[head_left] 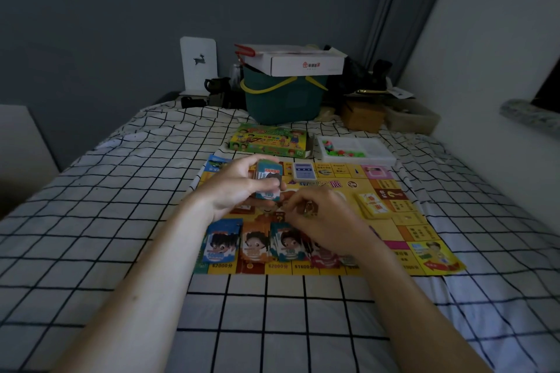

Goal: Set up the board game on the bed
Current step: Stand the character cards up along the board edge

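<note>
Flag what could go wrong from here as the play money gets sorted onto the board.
1. The left hand grips a thick stack of notes above the board; if the grip loosens, notes could spill onto the sorted piles below.
2. The right hand works just above those piles and could knock them together.
3. The board lies on a soft bed; leaning on it may tilt the piles and the yellow cards.
</note>
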